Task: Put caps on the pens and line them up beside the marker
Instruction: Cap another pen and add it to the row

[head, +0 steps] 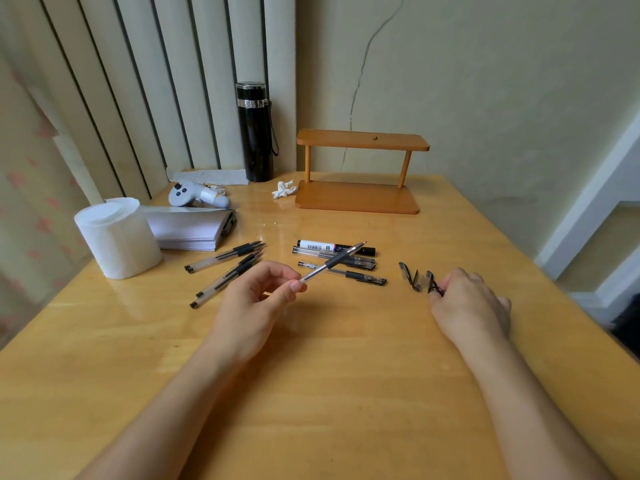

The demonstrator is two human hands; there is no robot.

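Head view: wooden bench (346, 393) set in a room corner, cream wall behind, vertical slats to the left.

Progress: partly done. Marker (334, 247) lies near bench centre, white barrel, black cap end to the right. 2 capped pens (341, 266) lie just beside it on the near side, roughly parallel; the nearer one sits slightly askew. 3 uncapped pens (225, 271) lie in a loose group to the left, well apart from the marker, tips pointing up-right. Loose caps (414, 277) lie to the right; the count is unclear, about 3.

Left hand (258, 299) pinches a 4th uncapped pen (330, 265) by its clear barrel, black grip and bare tip raised over the capped row. Right hand (471, 303) is curled, fingertips closing on one cap at the pile's edge; whether it is lifted cannot be told.

Remaining, by judgement: 4 pens to cap and align.
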